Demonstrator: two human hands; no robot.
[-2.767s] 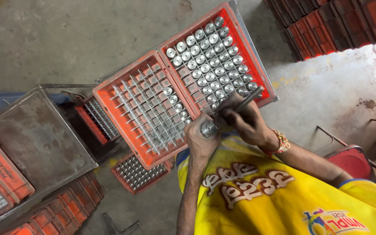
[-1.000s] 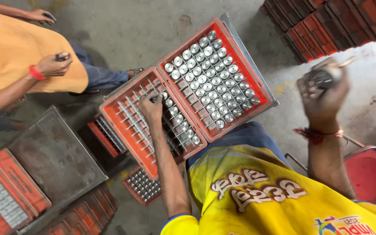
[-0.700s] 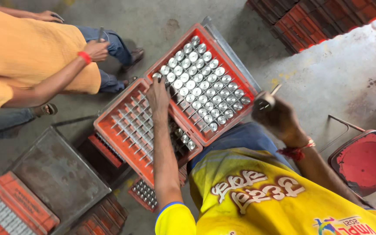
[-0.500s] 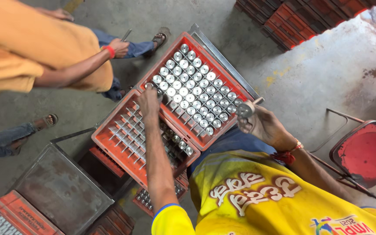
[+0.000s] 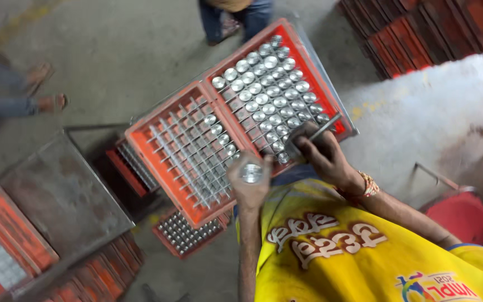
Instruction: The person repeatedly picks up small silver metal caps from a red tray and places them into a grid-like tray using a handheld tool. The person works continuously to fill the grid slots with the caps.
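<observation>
Two orange gridded crates sit side by side on a stand in front of me. The right crate point(image 5: 317, 72) is filled with several round shiny metal pieces. The left crate point(image 5: 157, 162) is mostly bare grid, with a row of pieces along its right side. My left hand point(image 5: 250, 187) is lifted above the near edge of the left crate and grips a round metal piece point(image 5: 251, 173). My right hand point(image 5: 322, 159) rests at the near corner of the right crate, closed on a thin metal rod point(image 5: 324, 127) with a dark round part under the fingers.
A grey metal tray point(image 5: 57, 196) stands at the left, with orange crates point(image 5: 6, 246) beside and below it. A small crate of metal pieces point(image 5: 188, 235) lies under the stand. More stacked crates point(image 5: 420, 33) are at top right. A co-worker's legs point(image 5: 236, 17) stand behind; a red stool point(image 5: 465, 215) is at right.
My left hand has come off the crate grid and now holds a round piece up near the crate's front edge. My right hand moved onto the right crate's corner. The co-worker shifted toward the top.
</observation>
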